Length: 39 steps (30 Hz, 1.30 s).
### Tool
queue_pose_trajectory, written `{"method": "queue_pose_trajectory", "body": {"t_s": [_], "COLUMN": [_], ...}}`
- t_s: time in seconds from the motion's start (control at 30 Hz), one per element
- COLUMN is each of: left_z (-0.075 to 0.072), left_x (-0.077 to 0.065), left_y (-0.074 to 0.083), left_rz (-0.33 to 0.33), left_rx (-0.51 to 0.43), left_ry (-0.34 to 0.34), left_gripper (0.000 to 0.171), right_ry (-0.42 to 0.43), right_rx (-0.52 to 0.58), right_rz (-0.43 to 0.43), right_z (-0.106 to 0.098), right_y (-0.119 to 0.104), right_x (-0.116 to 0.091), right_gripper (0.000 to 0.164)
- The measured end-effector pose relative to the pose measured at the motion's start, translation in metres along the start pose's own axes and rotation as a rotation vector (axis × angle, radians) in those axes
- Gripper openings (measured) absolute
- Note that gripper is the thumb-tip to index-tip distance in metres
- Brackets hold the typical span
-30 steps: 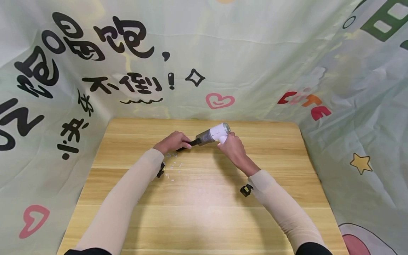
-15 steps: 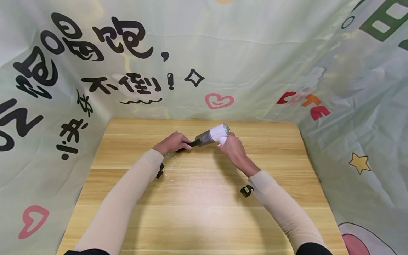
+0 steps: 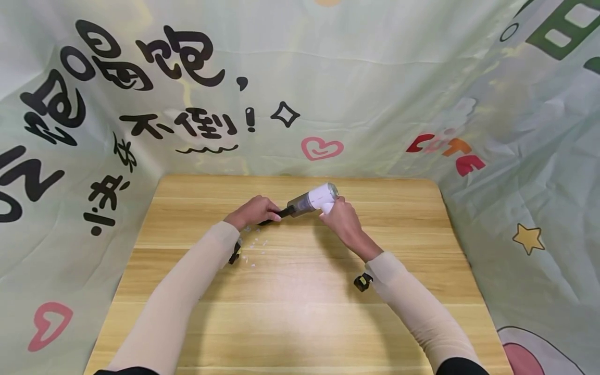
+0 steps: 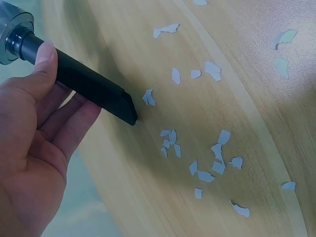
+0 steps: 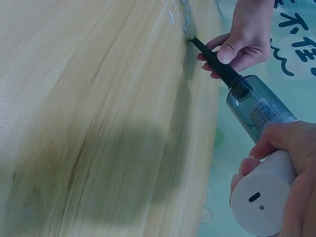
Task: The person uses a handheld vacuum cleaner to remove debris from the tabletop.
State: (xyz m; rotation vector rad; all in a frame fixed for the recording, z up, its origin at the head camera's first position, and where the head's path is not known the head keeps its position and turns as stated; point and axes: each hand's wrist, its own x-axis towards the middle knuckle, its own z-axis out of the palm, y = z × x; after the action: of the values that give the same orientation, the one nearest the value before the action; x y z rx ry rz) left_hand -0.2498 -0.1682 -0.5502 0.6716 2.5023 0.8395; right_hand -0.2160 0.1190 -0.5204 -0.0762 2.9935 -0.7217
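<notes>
A handheld vacuum cleaner (image 3: 321,197) with a white body, a smoky clear dust cup (image 5: 254,106) and a black crevice nozzle (image 4: 84,79) is held slanting over the table's far part. My right hand (image 3: 344,221) grips its white handle (image 5: 266,192). With thumb and fingers, my left hand (image 3: 255,211) pinches the black nozzle near where it joins the cup. In the left wrist view the nozzle's slanted tip points at small torn paper scraps (image 4: 205,175), which lie scattered on the wood. One scrap (image 4: 149,97) is right by the tip.
The wooden table (image 3: 300,312) reaches its far edge just behind the vacuum. Printed fabric (image 3: 375,94) with black characters hangs behind and along both sides. A small black camera (image 3: 362,282) is strapped at the right wrist, another (image 3: 235,252) at the left.
Both hands and the vacuum stay nearly in place, with only a very slight downward shift in the head view. The hold on the nozzle and handle is unchanged.
</notes>
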Motion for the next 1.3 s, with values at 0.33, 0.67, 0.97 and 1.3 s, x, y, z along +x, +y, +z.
{"method": "queue_pose_trajectory", "body": {"t_s": [0.33,0.67,0.97,1.3], "left_z": [0.001,0.001,0.002,0.002], "left_x": [-0.003,-0.004,-0.005,-0.008], "left_y": [0.000,-0.002,-0.007,-0.011], "left_rz": [0.007,0.031,0.018,0.017], "left_rx": [0.002,0.020,0.042,0.055], "left_ry": [-0.002,-0.001,0.022,0.036], "left_gripper": [0.027,0.025,0.027,0.030], "right_ry": [-0.005,-0.009,-0.013,-0.003], "right_rx": [-0.005,-0.005,0.012,0.019], "right_rz": [0.003,-0.003,-0.007,-0.010], "right_z": [0.001,0.002,0.002,0.005], "right_y": [-0.001,-0.002,-0.006,-0.011], "right_x": [-0.002,-0.002,-0.003,-0.003], "right_gripper": [0.052,0.052,0.051,0.050]}}
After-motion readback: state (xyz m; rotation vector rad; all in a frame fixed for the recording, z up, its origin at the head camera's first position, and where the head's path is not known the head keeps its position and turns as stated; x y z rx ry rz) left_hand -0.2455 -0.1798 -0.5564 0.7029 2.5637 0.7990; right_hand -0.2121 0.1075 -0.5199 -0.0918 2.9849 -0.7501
